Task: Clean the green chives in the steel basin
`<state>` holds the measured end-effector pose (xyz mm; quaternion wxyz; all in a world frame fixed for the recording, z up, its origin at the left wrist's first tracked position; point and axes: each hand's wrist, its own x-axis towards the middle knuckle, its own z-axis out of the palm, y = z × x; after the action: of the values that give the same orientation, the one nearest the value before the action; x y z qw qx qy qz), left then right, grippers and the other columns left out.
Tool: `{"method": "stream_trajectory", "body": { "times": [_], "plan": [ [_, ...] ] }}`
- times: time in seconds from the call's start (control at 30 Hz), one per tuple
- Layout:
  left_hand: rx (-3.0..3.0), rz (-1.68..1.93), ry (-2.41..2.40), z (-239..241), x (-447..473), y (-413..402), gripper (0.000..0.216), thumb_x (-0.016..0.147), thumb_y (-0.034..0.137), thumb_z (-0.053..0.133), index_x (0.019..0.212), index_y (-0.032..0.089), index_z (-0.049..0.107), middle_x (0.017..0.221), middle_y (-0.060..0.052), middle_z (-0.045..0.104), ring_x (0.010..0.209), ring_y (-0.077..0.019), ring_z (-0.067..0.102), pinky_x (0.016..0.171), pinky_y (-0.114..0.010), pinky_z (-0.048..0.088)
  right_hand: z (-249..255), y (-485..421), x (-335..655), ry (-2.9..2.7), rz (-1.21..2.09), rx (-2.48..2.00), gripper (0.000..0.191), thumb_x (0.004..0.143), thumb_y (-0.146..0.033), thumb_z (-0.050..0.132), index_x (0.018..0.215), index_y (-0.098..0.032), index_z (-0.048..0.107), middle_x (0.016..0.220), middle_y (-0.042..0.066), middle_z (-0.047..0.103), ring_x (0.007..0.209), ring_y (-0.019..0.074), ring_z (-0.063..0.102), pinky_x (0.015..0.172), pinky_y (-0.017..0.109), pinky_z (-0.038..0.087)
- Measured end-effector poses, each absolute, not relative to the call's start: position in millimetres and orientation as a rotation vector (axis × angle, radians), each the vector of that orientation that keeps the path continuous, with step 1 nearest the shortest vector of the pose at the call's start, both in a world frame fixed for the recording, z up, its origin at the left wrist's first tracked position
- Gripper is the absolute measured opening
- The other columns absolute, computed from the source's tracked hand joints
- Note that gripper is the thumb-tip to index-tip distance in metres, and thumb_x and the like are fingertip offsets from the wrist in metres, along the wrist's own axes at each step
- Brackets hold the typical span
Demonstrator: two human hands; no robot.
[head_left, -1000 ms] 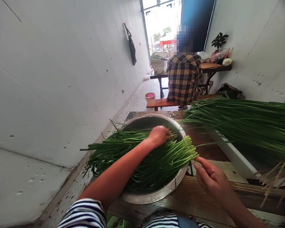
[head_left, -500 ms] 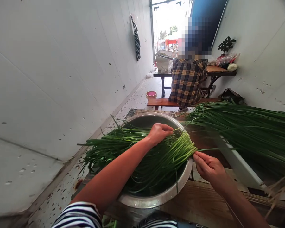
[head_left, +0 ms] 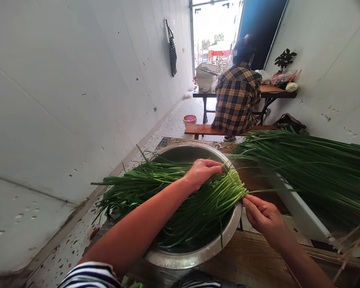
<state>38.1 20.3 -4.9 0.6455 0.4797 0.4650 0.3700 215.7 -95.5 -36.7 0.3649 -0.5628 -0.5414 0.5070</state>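
Note:
A metal basin (head_left: 180, 261) holds a bunch of garlic chives (head_left: 198, 212), pale stem ends to the right and dark leaves hanging over the left rim. My left hand (head_left: 202, 173) reaches across the bunch, thumb and fingers pinched on a chive stem at the upper stem ends. At the basin's right rim, my right hand (head_left: 264, 212) is closed, thumb against forefinger, on the end of a chive at the lower corner of the stems. One long green blade runs right from those fingertips.
A large heap of long chives (head_left: 312, 160) lies to the right, above a white container (head_left: 303, 212). Ahead, a person in a plaid shirt (head_left: 237, 100) sits on a wooden bench (head_left: 198, 129) at a table (head_left: 279, 94). A small bucket (head_left: 189, 119) stands on the floor; a white wall (head_left: 78, 80) runs along the left.
The whole view has shifted slightly. My left hand has moved a little right and down along the stem ends; my right hand stays pinched at the lower corner.

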Motion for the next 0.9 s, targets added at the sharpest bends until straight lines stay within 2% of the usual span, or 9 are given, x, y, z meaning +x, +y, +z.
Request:
{"method": "stream_trajectory", "body": {
  "times": [0.17,0.43,0.67,0.9],
  "plan": [
    [1.062,0.831,1.034,-5.6,38.8,19.7,0.012,0.068,0.018,0.069,0.075,0.009,0.071,0.066,-0.004,0.066,0.059,-0.0076,0.053,0.064,-0.022,0.043,-33.6,-95.7,213.9,-1.386,1.286,-1.454,0.042,0.08,-0.059,0.048,0.072,-0.017,0.05,0.05,-0.008,0.024,0.046,0.0062,0.021,0.041,0.021,0.017],
    [1.052,0.808,0.992,-5.8,39.7,18.3,0.016,0.066,0.022,0.072,0.076,0.009,0.072,0.065,-0.004,0.064,0.058,-0.007,0.051,0.063,-0.022,0.041,-35.0,-95.9,215.2,-1.41,1.277,-1.451,0.039,0.082,-0.056,0.046,0.071,-0.018,0.05,0.051,-0.008,0.024,0.046,0.0066,0.021,0.041,0.021,0.018],
    [1.043,0.805,1.011,-5.9,39.9,18.4,0.015,0.067,0.021,0.071,0.076,0.009,0.072,0.063,-0.003,0.062,0.054,-0.0058,0.049,0.055,-0.02,0.038,-33.5,-95.9,214.5,-1.404,1.294,-1.459,0.041,0.081,-0.056,0.046,0.079,-0.016,0.054,0.05,-0.008,0.023,0.046,0.0063,0.02,0.041,0.022,0.017],
    [1.023,0.787,0.993,-3.8,39.2,16.8,0.017,0.067,0.023,0.071,0.077,0.01,0.072,0.061,-0.002,0.061,0.052,-0.0056,0.047,0.052,-0.02,0.037,-30.6,-97.0,213.8,-1.403,1.292,-1.456,0.041,0.082,-0.056,0.046,0.075,-0.016,0.054,0.05,-0.008,0.024,0.046,0.0063,0.021,0.042,0.022,0.017]
  ]
}}
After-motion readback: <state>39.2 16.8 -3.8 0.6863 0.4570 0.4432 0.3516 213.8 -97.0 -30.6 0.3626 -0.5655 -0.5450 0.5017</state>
